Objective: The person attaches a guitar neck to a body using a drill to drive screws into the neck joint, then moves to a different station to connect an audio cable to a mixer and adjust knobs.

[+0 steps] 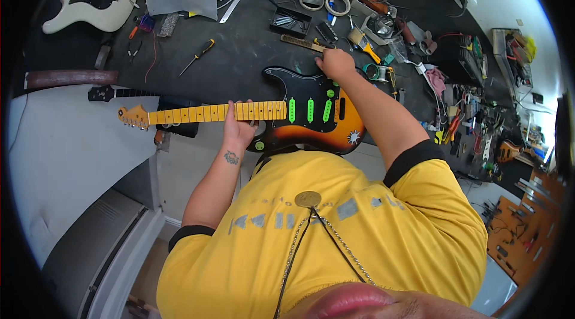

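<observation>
Left hand holds slim, straight, seemingly wooden guitar neck.

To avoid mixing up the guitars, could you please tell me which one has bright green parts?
The black-and-orange guitar, held by its neck in the left hand; the white guitar at upper left shows no green.

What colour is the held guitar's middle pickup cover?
The middle pickup cover is bright green, clearest in the head view.

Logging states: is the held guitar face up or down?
Face up: the guitar shows its fretted fingerboard and green pickup covers.
</observation>
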A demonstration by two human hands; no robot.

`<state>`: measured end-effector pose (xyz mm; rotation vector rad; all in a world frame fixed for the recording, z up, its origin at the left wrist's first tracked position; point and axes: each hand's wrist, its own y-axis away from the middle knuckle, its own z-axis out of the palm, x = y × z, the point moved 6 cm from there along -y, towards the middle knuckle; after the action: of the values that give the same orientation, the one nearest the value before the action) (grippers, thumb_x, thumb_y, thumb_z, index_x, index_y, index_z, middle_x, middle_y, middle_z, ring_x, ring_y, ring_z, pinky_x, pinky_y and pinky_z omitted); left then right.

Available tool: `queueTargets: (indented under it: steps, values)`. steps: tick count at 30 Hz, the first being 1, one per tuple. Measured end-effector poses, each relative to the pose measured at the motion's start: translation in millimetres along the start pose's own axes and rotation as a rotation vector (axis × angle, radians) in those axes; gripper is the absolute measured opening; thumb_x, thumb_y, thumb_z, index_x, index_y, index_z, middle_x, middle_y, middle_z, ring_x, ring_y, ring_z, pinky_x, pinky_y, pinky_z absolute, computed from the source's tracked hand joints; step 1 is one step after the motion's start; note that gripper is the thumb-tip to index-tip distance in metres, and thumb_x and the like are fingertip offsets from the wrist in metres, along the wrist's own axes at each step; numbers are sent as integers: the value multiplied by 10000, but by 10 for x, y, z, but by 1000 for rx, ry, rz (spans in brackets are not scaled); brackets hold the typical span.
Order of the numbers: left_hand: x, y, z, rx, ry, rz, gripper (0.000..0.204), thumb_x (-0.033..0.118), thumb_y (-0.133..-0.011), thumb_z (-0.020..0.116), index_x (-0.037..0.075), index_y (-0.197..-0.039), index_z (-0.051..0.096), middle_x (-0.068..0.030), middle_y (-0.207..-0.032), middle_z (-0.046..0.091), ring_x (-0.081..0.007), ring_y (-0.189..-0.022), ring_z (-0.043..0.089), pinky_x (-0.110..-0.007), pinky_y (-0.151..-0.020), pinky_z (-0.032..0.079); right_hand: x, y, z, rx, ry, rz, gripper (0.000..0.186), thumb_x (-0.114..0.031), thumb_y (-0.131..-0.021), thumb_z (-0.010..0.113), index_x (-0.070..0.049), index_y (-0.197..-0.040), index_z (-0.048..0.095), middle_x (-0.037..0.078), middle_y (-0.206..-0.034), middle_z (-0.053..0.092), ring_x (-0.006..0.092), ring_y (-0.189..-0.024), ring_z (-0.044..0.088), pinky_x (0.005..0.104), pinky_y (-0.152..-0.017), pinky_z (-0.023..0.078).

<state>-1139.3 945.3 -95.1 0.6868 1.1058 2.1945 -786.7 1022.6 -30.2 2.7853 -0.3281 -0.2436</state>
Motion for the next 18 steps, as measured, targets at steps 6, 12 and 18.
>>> queueTargets:
  steps: [6,12,18]
  values:
    - [-13,31,-61,-54,11,-35,364,553,-1028,570,216,-1161,538,-14,-1286,641,-210,-1272,530,-529,-1077,335,54,-371,153,-1,22,37,374,-410,-965,634,-63,-948,773,203,-948,755,387,-923,735,500,-822,588]
    - [22,68,35,-86,24,-71,369,568,-1037,543,211,-1132,547,-18,-1303,622,-211,-1265,527,-547,-999,401,-69,-704,147,87,20,49,390,-422,-969,624,-61,-949,770,210,-909,753,395,-882,741,501,-817,596]
    - [79,101,107,-113,-34,-92,428,602,-1032,526,192,-1151,552,-37,-1318,620,-226,-1265,522,-553,-1007,382,-127,-954,85,172,21,78,397,-417,-962,640,-44,-964,773,200,-972,759,382,-941,738,492,-845,592]
